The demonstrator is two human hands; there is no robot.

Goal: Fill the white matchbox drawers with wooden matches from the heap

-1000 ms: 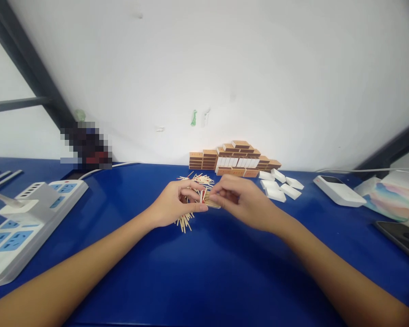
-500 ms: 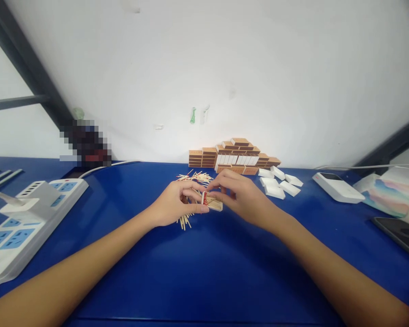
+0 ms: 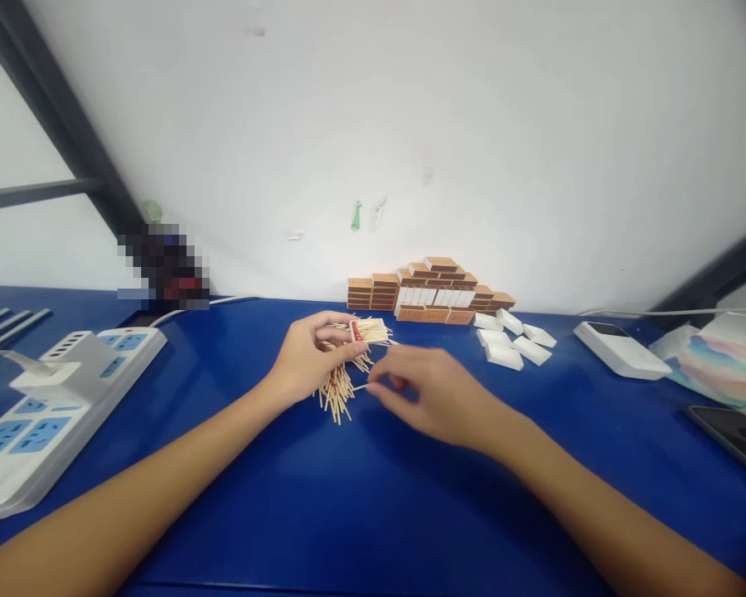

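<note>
My left hand [image 3: 311, 358] holds a small open matchbox tray [image 3: 368, 331] filled with matches, lifted a little above the blue table [image 3: 373, 489]. Under and beside it lies a loose pile of matches [image 3: 341, 390]. My right hand [image 3: 423, 394] hovers low just right of the pile, fingers curled, its fingertips pinching at a single match at the pile's edge.
A stack of brown matchboxes [image 3: 428, 290] stands against the white wall. Several white inner trays [image 3: 511, 340] lie to its right. A white power strip [image 3: 50, 398] sits at the left. A white device [image 3: 622, 350], a coloured paper pack [image 3: 714, 361] and a dark phone [image 3: 737, 427] lie at the right.
My left hand raised the filled tray up and back. My right hand let go of the tray and dropped down toward the loose matches.
</note>
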